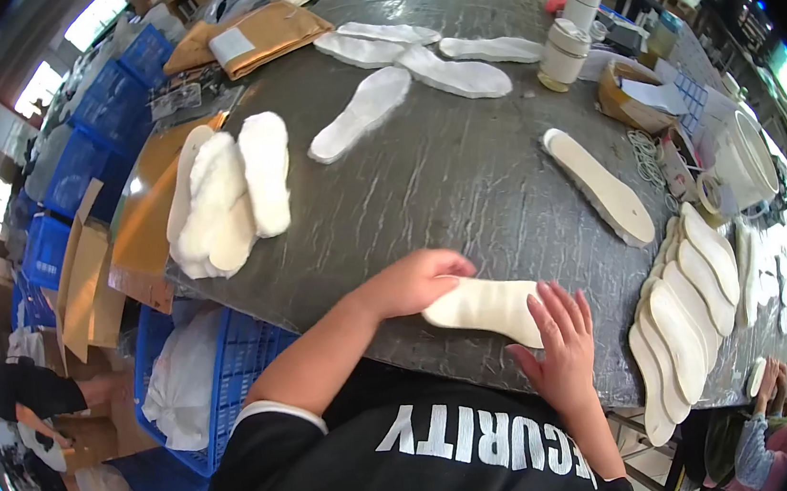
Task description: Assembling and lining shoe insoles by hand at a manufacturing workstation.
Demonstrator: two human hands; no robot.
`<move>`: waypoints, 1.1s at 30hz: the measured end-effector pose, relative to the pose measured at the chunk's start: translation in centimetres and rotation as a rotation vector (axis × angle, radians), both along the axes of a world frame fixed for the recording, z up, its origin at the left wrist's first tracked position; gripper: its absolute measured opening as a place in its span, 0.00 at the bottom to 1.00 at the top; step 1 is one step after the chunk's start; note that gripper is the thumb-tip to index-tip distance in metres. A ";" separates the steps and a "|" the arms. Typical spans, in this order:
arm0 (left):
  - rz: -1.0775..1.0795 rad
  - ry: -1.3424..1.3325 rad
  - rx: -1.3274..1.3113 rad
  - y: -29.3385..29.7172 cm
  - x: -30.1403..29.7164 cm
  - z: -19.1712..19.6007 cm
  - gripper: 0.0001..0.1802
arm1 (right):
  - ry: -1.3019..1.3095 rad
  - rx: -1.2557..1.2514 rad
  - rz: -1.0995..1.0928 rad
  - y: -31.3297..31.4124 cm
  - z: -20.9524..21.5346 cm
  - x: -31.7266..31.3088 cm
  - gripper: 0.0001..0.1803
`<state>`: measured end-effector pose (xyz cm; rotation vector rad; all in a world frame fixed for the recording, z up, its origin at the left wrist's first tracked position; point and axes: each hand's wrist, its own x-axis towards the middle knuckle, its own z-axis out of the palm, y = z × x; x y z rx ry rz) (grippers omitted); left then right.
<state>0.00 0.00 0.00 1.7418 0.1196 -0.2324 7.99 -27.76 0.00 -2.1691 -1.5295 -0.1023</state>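
Observation:
A cream insole (486,308) lies crosswise on the dark table close to my body. At its left end is my left hand (416,281), closed, with the thumb side against the insole and the fingers curled over the far edge. My right hand (562,338) rests on the other end, palm down, its fingers stretched out. Another insole (600,187) lies alone further right, its top smooth and its edge fluffy. Overlapping insoles (678,321) form a fanned stack at the right table edge.
White insoles (452,72) are spread at the far side. Fleecy insoles (217,206) pile up at the left. Jars (565,53) and a cardboard box (632,98) stand far right. Blue crates (220,379) flank the table's left; a co-worker's hands (768,383) show at lower right.

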 end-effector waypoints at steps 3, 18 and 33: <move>0.017 0.103 0.113 4.1 -3.3 0.5 0.15 | 0.150 -0.218 -0.230 1.2 -0.1 -1.2 0.41; 0.513 -0.042 1.185 11.6 3.6 -1.1 0.20 | 0.162 -0.056 -0.139 -2.1 -2.6 -2.0 0.33; 0.189 -0.201 1.283 2.9 -9.6 6.6 0.42 | 0.113 0.134 0.102 -3.7 -1.6 -3.6 0.21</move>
